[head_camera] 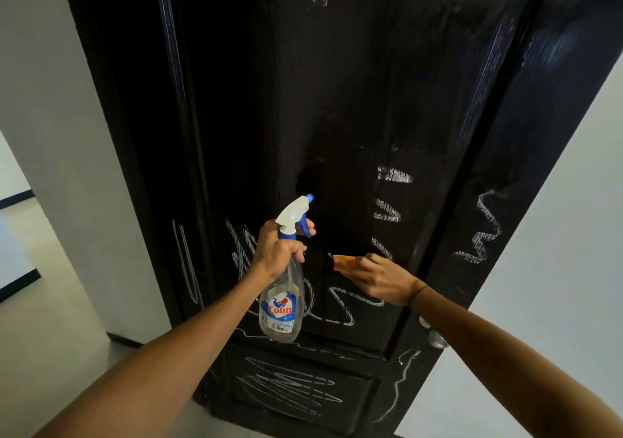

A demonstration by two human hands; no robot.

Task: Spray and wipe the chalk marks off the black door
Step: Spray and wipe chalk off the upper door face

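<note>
While the left hand holds the spray bottle upright by its neck, fingers wrapped round it and forefinger on the blue trigger, the nozzle points at the black door just ahead, so the step in hand reads as spray-and-wipe on the middle panel. Right hand lies fingers-forward against the door, its grip pinching an orange cloth that shows only at the fingertips; rest of the cloth is hidden under the hand. Door fills the centre of view, standing between grey-white walls, with a metal handle just below the right wrist near the door's right edge. Upper half looks mostly wiped: dark, streaky, with only faint flecks near the top edge. Chalk marks are still bold to the right of the cloth, as zigzags under both hands, as long strokes near the left edge, as scribbles on the bottom panel and as a squiggle on the frame at right. Judgement: roughly halfway, lower half undone. Next move likely calls for a trigger squeeze at the marks nearest the cloth, then firm cloth passes across them, working down. Wetness on the panel can't be told.
</note>
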